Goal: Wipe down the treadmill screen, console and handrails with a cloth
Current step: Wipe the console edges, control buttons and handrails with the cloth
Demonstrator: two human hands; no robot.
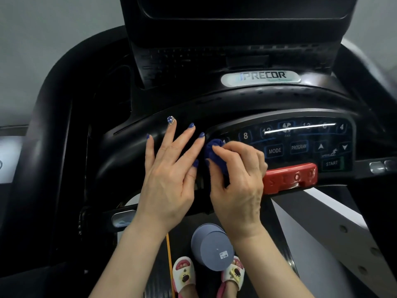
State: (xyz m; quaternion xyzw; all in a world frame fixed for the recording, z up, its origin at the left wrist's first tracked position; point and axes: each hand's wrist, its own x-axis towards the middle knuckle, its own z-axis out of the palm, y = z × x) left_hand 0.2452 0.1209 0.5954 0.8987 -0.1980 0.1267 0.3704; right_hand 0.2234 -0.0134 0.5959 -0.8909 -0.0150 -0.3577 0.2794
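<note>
Midway, by the look of it: working the console [236, 104] at the left edge of the button panel [300, 143], with a bunched dark-blue cloth [214, 151] pressed against the black surround. Right hand [238, 179] curled in a tight grip round the cloth, thumb and fingers pinching the wad so only its upper part shows. Left hand [169, 168] flat beside it, fingers straight and spread, resting on the curved front handrail [120, 151] and holding nothing. Impossible to judge what has been cleaned: no streaks or damp patches readable, though the glare stripe across the panel may hide them. Screen [242, 9] at the top dark and mostly cut off, possibly not yet wiped. Red stop bar [290, 177] just right of the cloth hand, apparently next along a rightward pass. Side rails at both edges well apart from the hands, likely left for later. Grey-blue cup [212, 248] below on the belt, between two slippered feet.
</note>
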